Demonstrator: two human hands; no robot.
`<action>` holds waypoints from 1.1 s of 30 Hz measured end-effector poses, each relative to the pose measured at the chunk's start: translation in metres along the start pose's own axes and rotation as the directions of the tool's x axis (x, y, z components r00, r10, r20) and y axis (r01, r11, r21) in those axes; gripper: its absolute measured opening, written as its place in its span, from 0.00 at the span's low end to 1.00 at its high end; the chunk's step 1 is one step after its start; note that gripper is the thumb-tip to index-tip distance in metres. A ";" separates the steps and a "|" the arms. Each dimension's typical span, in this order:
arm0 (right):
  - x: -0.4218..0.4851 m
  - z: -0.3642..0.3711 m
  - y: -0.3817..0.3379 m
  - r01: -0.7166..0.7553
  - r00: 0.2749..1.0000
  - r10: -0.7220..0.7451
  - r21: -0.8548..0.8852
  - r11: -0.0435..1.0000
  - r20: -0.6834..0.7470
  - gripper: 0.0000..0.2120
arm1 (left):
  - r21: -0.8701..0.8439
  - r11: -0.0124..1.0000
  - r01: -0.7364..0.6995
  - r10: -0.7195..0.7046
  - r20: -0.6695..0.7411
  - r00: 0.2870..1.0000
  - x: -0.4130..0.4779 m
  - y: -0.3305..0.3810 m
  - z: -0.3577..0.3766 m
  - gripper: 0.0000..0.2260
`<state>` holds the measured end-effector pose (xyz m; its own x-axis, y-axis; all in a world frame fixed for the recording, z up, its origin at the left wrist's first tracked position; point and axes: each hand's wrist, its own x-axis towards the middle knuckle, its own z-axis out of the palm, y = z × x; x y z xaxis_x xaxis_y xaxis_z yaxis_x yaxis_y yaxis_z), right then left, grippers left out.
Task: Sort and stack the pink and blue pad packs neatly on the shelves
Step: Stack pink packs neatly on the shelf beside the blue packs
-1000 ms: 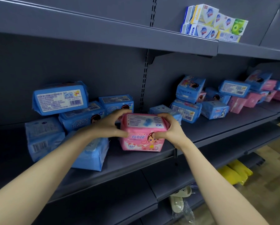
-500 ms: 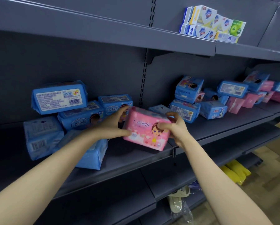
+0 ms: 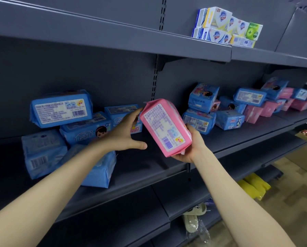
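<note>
A pink pad pack (image 3: 165, 127) is held above the middle shelf (image 3: 142, 168), tilted with its label and barcode side facing me. My right hand (image 3: 191, 145) grips its lower right end from underneath. My left hand (image 3: 124, 134) is open beside the pack's left edge, fingertips near its upper corner and thumb spread apart from it. To the left, several blue pad packs (image 3: 61, 107) lie piled against the back wall. Further right on the same shelf is a mixed heap of blue packs (image 3: 203, 98) and pink packs (image 3: 268, 108).
Soap boxes (image 3: 225, 27) stand on the top shelf at the right. Below, a lower shelf (image 3: 113, 221) juts out towards me. Yellow items (image 3: 252, 186) and bagged slippers (image 3: 193, 218) lie near the floor at the right.
The pink pack has been lifted off the shelf and turned so its label side faces me. My left hand has released it; my right hand now holds it alone.
</note>
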<state>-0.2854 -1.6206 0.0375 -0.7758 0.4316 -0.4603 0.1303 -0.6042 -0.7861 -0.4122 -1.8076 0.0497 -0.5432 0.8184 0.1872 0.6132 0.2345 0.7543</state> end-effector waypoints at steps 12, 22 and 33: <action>-0.003 0.003 0.026 -0.128 0.990 0.134 -0.116 0.985 0.051 0.20 | 0.361 0.896 -0.257 0.251 0.064 0.966 -0.003 0.019 -0.019 0.53; -0.013 0.005 0.018 -0.048 0.998 0.054 -0.209 0.977 0.026 0.21 | 0.000 1.000 0.017 -0.017 -0.128 0.992 0.004 0.014 -0.014 0.50; -0.006 0.007 0.014 0.472 0.815 -0.579 -0.563 0.678 -0.015 0.21 | -0.286 0.926 0.247 -0.293 -0.130 0.947 0.015 0.001 0.014 0.34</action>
<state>-0.2828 -1.6364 0.0322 -0.6984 0.7119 0.0741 0.0703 0.1712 -0.9827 -0.4114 -1.7881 0.0445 -0.7690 0.6381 0.0383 0.2693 0.2690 0.9247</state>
